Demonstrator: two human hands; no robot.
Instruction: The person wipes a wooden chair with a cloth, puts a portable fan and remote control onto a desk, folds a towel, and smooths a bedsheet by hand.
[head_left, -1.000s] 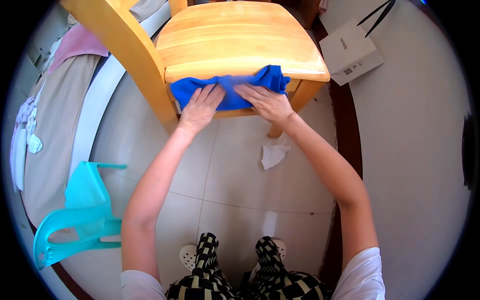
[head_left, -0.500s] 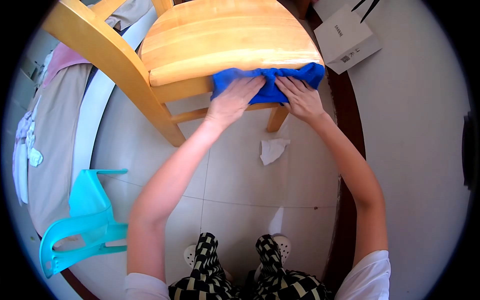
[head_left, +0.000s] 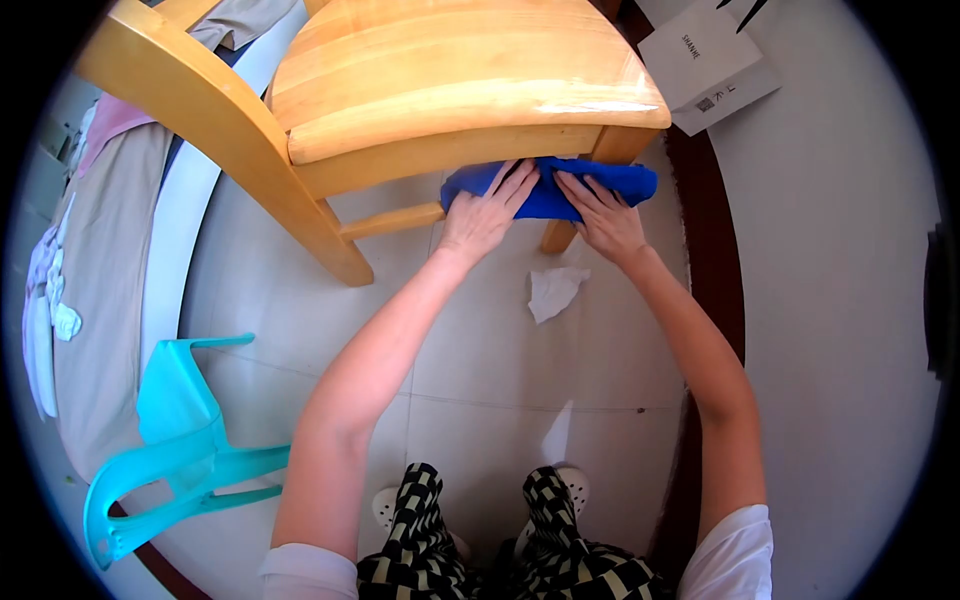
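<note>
A blue cloth (head_left: 547, 190) lies bunched against the side rung (head_left: 395, 221) of a light wooden chair (head_left: 470, 70), below the seat edge. My left hand (head_left: 487, 212) presses the cloth's left part with its fingers over it, thumb hidden. On the right part, my right hand (head_left: 607, 215) holds the cloth the same way, fingers pointing up and inward. The cloth covers much of the rung and passes in front of a chair leg (head_left: 557, 236).
A crumpled white tissue (head_left: 556, 292) lies on the tiled floor. A turquoise plastic chair (head_left: 185, 450) stands at left, near a bed (head_left: 110, 260). At upper right, a white paper bag (head_left: 705, 65) stands by the wall (head_left: 830, 250).
Both hands and the cloth have moved down from the seat's side rail to the rung below. The rail is now uncovered. The view has shifted slightly.
</note>
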